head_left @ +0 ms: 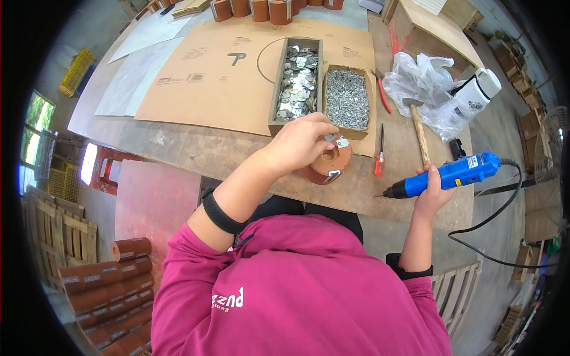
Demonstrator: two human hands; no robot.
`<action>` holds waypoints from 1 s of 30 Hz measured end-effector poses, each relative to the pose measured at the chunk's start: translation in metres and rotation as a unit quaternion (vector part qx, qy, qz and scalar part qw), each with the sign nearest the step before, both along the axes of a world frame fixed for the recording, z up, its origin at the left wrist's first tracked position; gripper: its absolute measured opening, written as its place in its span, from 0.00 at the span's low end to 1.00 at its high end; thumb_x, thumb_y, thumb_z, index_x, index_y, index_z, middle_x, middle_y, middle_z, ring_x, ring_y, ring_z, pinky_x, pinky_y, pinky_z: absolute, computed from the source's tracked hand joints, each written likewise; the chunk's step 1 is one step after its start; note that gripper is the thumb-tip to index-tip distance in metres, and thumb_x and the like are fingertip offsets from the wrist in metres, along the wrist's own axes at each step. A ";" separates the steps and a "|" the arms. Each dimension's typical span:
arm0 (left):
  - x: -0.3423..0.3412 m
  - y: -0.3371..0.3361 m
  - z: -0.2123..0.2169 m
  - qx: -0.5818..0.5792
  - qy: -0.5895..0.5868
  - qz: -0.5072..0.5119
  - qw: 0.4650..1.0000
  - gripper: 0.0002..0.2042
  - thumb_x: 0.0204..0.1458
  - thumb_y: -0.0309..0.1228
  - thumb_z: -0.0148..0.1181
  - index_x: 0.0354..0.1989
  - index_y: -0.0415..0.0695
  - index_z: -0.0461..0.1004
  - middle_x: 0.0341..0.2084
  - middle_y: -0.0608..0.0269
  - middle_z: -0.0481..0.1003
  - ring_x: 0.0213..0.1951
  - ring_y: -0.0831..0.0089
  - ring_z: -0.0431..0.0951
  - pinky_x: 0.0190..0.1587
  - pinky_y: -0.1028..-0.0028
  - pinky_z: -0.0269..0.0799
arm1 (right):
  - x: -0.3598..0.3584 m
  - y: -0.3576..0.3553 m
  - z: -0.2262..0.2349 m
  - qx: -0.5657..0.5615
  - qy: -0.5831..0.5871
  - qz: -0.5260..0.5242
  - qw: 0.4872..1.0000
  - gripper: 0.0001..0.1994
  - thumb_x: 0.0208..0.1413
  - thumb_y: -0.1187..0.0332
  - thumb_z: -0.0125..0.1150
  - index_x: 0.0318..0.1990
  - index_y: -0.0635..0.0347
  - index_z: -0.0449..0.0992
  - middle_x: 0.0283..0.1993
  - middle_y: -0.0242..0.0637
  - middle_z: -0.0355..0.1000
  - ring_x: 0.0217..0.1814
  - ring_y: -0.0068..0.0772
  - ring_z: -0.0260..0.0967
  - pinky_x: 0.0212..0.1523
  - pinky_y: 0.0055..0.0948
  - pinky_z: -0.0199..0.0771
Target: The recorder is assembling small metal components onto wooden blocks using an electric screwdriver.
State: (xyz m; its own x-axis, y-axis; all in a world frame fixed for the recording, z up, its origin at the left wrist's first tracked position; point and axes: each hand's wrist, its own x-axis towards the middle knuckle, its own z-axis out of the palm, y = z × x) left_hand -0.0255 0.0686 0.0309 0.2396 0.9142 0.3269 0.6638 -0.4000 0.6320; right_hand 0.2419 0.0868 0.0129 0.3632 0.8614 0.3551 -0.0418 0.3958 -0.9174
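A short reddish-brown cylinder (339, 160) with a round hole in its top stands at the table's near edge. One small metal plate (342, 142) lies on its top, and a metal piece (333, 174) sits on its side. My left hand (300, 142) reaches over the cylinder, its fingers pinched on another small metal plate (329, 137) at the rim. My right hand (432, 199) is wrapped round a corded blue electric screwdriver (454, 176), whose bit points left, apart from the cylinder. Just beyond are a long box of metal plates (297, 80) and a box of small metal fasteners (347, 98).
Right of the boxes lie red-handled pliers (382, 92), a hammer (419, 127), a red screwdriver (379, 160), a plastic bag (421, 80) and a white jug (475, 92). More cylinders (259, 10) stand at the back; others are stacked (107, 285) lower left. The cord (469, 232) hangs at right.
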 end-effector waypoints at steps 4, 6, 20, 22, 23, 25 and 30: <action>0.001 0.003 0.001 -0.023 -0.013 0.017 1.000 0.14 0.36 0.24 0.60 0.35 0.38 0.72 0.32 0.57 0.70 0.37 0.60 0.70 0.40 0.71 0.66 | 0.001 -0.001 -0.001 -0.010 0.002 0.012 1.000 0.21 0.44 0.77 0.52 0.46 0.70 0.53 0.27 0.41 0.65 0.24 0.31 0.67 0.29 0.29 0.70; -0.003 0.007 0.001 -0.038 -0.017 0.008 0.999 0.13 0.36 0.25 0.61 0.35 0.38 0.72 0.30 0.57 0.71 0.35 0.64 0.72 0.38 0.73 0.67 | 0.000 -0.001 0.000 -0.006 0.000 0.017 1.000 0.21 0.44 0.77 0.52 0.46 0.70 0.53 0.27 0.41 0.65 0.24 0.31 0.67 0.29 0.28 0.70; -0.001 0.009 -0.002 0.038 0.042 0.057 0.997 0.08 0.36 0.26 0.63 0.26 0.38 0.74 0.20 0.61 0.74 0.23 0.76 0.74 0.27 0.78 0.69 | -0.002 -0.003 0.000 0.013 -0.018 0.013 1.000 0.21 0.44 0.77 0.52 0.46 0.72 0.53 0.26 0.41 0.65 0.24 0.31 0.68 0.29 0.27 0.71; 0.002 0.007 -0.002 -0.035 -0.034 0.085 0.995 0.07 0.37 0.26 0.62 0.25 0.37 0.74 0.20 0.61 0.74 0.23 0.77 0.73 0.27 0.78 0.69 | -0.002 -0.003 0.000 0.013 -0.017 0.011 1.000 0.21 0.45 0.77 0.52 0.46 0.72 0.53 0.26 0.41 0.65 0.24 0.31 0.68 0.28 0.27 0.71; 0.003 0.006 -0.002 -0.107 -0.109 0.113 0.982 0.06 0.38 0.25 0.62 0.25 0.37 0.73 0.20 0.62 0.74 0.24 0.78 0.73 0.28 0.78 0.69 | -0.002 -0.003 0.001 0.013 -0.016 0.010 1.000 0.21 0.45 0.77 0.52 0.46 0.72 0.53 0.26 0.41 0.65 0.24 0.31 0.68 0.28 0.27 0.71; -0.002 0.009 -0.005 -0.140 -0.179 0.128 0.965 0.06 0.38 0.24 0.61 0.25 0.36 0.72 0.20 0.62 0.74 0.24 0.78 0.73 0.28 0.79 0.69 | -0.002 -0.003 0.001 0.014 -0.018 0.012 1.000 0.21 0.45 0.77 0.52 0.46 0.72 0.53 0.26 0.41 0.65 0.24 0.31 0.68 0.28 0.27 0.71; 0.002 -0.007 0.019 -0.177 -0.307 0.139 0.925 0.06 0.40 0.23 0.59 0.27 0.35 0.70 0.21 0.62 0.74 0.26 0.81 0.72 0.28 0.81 0.69 | -0.003 -0.004 0.000 0.012 -0.022 0.011 1.000 0.21 0.45 0.77 0.52 0.46 0.72 0.53 0.27 0.41 0.65 0.24 0.30 0.68 0.29 0.28 0.71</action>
State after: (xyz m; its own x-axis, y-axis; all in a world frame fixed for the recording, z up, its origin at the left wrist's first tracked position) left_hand -0.0232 0.0615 0.0497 -0.1516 0.9884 -0.0091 0.1819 0.0369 0.9826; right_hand 0.2387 0.0831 0.0131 0.3267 0.8603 0.3914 -0.0101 0.4173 -0.9087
